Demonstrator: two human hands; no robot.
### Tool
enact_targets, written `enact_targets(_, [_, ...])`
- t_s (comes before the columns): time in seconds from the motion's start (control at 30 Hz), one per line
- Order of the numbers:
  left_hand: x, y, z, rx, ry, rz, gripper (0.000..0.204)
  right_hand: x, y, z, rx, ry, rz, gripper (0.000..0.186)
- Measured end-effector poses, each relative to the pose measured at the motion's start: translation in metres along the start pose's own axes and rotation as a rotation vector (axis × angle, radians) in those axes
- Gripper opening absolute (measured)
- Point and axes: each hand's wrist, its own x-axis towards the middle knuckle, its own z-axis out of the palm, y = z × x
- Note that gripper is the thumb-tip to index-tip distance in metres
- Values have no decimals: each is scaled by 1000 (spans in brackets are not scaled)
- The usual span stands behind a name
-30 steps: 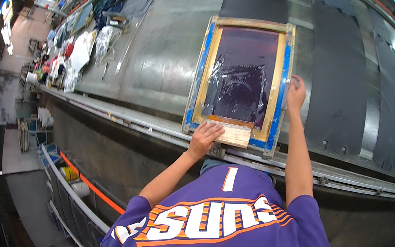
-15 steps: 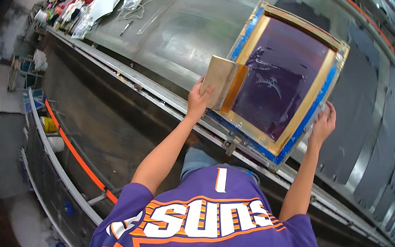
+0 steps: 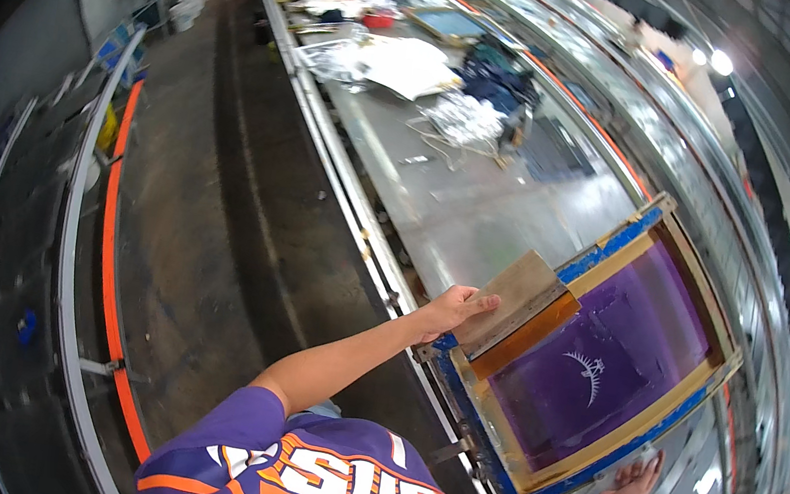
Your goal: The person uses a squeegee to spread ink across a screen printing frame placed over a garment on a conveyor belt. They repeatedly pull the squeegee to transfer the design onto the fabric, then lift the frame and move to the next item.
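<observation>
My left hand [image 3: 457, 311] grips a wooden squeegee [image 3: 510, 294] with an orange blade [image 3: 529, 337], held along the left side of a screen-printing frame [image 3: 707, 382] with blue tape. The screen [image 3: 633, 316] is covered in purple, with a pale curved design showing. My right hand [image 3: 625, 482] is at the frame's lower right side, fingers curled at its edge; its exact grip is hard to see. The frame lies over a long metal table [image 3: 449, 224].
Pale sheets [image 3: 405, 67], dark cloth [image 3: 495, 74] and crumpled foil [image 3: 463, 120] lie farther along the table. A floor aisle [image 3: 234, 174] runs left of it, bordered by a railing [image 3: 74, 232] and an orange bar [image 3: 111, 288]. More long tables with rails extend at the right.
The view has turned left along the table. The squeegee has gone from the screen's near end to its left side in my left hand. My right hand stays at the frame's right edge.
</observation>
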Motion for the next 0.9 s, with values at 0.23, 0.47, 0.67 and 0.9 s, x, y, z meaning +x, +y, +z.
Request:
enact_targets(0.23, [-52, 113, -143, 245, 283, 155, 67, -84, 40, 173, 134, -172, 72, 35])
enact_targets(0.47, [-114, 181, -318, 256, 644, 285, 62, -162, 101, 392, 195, -504, 219, 33])
enact_targets(0.67, [-178, 227, -476, 263, 1078, 394, 50, -271, 178, 643, 255, -881, 257, 32])
enact_targets(0.9, [-323, 202, -565, 46, 1781, 355, 63, -500, 234, 853, 208, -1480, 613, 24])
